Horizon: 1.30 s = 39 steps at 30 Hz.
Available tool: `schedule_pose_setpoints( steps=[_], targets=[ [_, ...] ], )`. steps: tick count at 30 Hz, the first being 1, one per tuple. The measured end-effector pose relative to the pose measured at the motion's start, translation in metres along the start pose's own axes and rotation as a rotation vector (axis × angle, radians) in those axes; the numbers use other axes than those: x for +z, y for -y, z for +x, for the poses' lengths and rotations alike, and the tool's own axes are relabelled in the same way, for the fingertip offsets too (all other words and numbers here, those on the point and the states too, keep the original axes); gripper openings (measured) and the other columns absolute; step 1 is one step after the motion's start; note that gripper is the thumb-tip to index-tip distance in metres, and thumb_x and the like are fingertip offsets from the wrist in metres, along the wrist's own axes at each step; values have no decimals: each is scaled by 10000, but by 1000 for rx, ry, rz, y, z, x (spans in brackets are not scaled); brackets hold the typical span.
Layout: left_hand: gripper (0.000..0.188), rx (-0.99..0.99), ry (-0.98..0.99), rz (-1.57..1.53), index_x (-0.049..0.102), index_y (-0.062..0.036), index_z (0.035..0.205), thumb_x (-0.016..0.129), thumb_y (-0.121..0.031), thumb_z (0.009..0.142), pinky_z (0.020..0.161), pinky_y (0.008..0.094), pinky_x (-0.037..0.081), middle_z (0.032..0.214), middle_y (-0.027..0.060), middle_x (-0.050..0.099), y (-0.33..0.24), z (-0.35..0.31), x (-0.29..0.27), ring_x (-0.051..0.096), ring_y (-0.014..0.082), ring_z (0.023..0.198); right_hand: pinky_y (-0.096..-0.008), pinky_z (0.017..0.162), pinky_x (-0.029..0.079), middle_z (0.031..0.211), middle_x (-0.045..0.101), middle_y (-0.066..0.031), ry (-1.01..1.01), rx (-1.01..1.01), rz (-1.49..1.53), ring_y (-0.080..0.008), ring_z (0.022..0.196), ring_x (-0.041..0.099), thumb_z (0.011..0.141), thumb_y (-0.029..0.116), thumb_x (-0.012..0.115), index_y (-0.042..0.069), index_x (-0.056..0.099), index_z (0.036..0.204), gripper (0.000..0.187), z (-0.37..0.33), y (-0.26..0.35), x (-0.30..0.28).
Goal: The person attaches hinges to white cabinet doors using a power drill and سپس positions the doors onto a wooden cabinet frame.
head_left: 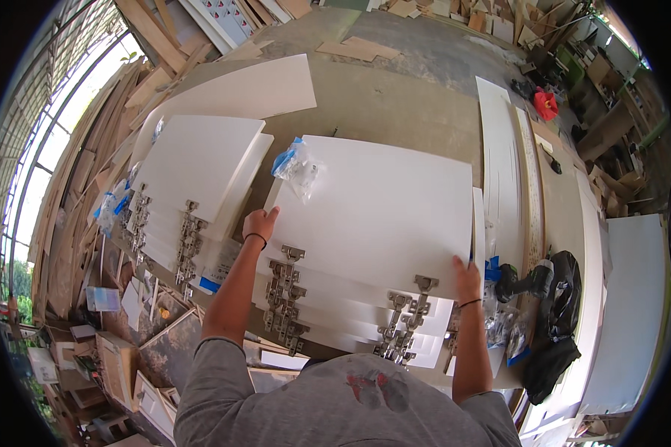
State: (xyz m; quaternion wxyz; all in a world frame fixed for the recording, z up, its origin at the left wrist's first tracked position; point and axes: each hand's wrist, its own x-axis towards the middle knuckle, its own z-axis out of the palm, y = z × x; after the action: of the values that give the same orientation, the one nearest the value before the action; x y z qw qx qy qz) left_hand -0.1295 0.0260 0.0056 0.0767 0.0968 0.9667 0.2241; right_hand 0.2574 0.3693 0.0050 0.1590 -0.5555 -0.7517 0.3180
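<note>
In front of me lies a stack of white cabinet door panels, with the top white panel (380,201) lying flat. My left hand (261,223) is closed around its left edge, thumb near the top face. At its right edge, close to the near corner, my right hand (467,279) grips it; some fingers are hidden beneath. Metal hinges (285,287) stick out along the stack's near side at the left, and more hinges (406,320) at the right. A clear plastic bag with blue parts (298,167) rests on the panel's far left corner.
A second stack of white panels (201,160) with hinges stands to the left. On the right are a cordless drill (525,281), a black bag (563,298) and long white boards (503,164). Wood offcuts (82,186) are piled along the left side.
</note>
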Motion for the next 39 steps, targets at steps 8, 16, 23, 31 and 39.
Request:
schedule_pose_setpoints(
  steps=[8,16,23,31,39],
  targets=[
    [602,-17,59,-140,594,16,616,555,-567,761,620,433,442,646,201,580,1,-8,10,577,342,643,-258,624,438,803,603,-76,255,-143,391,-109,714,539,814,243,646,-51,549,931,331,4,85,-87],
    [652,-106,2,-668,511,26,553,531,-579,796,540,366,384,498,108,437,8,-72,-5,454,193,521,-258,758,418,950,569,-88,68,-416,374,-131,850,504,831,239,638,-85,483,1130,467,-54,136,-180],
    [604,-102,21,-904,479,-5,534,567,-534,813,432,301,341,484,19,416,-22,-139,-40,390,111,447,-239,819,376,994,549,-47,97,-725,308,-111,906,475,862,276,604,-31,491,1126,420,-93,185,-264],
    [604,60,-176,-782,492,3,533,571,-528,811,448,313,366,470,72,466,-34,-150,-58,432,138,449,-248,816,385,1009,551,-50,21,-678,375,-118,928,487,859,327,605,-21,477,1180,490,-89,151,-275],
    [651,253,-270,-356,533,9,573,496,-599,805,543,462,388,604,240,525,-22,-79,-46,511,389,565,-262,888,390,1071,567,-88,14,-296,740,-169,1005,512,841,324,624,-44,482,1193,529,-33,61,-177]
  ],
)
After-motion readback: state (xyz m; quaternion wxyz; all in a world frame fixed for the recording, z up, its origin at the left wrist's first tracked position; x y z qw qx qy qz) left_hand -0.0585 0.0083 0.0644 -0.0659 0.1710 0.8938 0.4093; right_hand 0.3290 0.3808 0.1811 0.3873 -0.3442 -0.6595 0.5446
